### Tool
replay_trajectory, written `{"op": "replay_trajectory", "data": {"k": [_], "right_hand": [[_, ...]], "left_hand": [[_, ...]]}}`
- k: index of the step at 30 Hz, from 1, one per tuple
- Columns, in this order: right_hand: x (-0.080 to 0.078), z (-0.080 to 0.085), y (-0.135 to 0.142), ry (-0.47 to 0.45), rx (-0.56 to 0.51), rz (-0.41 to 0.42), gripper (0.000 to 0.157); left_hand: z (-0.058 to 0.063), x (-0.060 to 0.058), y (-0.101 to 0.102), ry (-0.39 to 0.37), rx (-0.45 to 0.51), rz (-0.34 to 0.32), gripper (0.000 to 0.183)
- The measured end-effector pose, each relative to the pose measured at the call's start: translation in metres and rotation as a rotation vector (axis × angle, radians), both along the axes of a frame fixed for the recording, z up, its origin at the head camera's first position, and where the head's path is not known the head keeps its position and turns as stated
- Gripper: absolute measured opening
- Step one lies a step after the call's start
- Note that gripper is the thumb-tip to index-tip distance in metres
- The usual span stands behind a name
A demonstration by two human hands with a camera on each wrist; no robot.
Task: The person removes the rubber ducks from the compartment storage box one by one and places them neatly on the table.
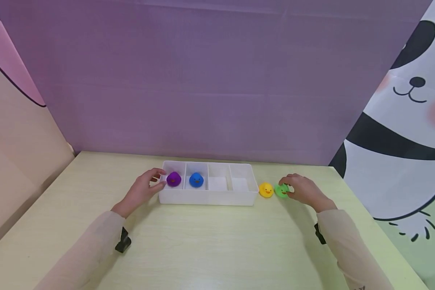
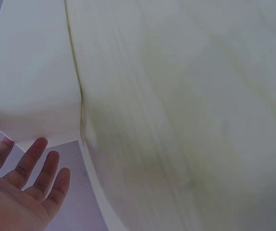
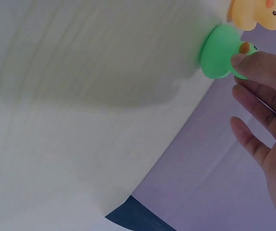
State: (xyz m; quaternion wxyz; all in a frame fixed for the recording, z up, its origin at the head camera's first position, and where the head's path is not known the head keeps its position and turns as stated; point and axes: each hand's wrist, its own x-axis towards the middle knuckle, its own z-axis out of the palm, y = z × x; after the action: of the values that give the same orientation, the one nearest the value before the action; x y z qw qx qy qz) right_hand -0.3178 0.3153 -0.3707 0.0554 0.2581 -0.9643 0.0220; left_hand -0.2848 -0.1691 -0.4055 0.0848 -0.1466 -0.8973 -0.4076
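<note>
Purple cloth (image 1: 217, 80) backs a pale table (image 1: 217, 241). Head: the right hand (image 1: 303, 191) pinches the green duck (image 1: 280, 191) at the tray (image 1: 206, 197)'s 3 o'clock. Left wrist: the left hand (image 2: 17, 202) is loosely spread by the tray, contact hard to tell. Right wrist: the green duck, probably light and squeezable, suits this head grip

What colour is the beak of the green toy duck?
Orange; the beak of the green toy duck shows best in the right wrist view.
</note>
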Motion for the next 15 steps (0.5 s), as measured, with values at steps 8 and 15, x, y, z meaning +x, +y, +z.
{"op": "replay_trajectory", "data": {"k": [8, 15], "right_hand": [[0.0012, -0.0007, 0.0009, -0.007, -0.011, -0.002, 0.033], [0.0010, -0.0018, 0.0014, -0.015, -0.026, 0.003, 0.034]], "left_hand": [[0.0007, 0.0008, 0.0003, -0.002, 0.002, 0.001, 0.033], [-0.0002, 0.0004, -0.0004, 0.002, 0.001, -0.001, 0.033]]}}
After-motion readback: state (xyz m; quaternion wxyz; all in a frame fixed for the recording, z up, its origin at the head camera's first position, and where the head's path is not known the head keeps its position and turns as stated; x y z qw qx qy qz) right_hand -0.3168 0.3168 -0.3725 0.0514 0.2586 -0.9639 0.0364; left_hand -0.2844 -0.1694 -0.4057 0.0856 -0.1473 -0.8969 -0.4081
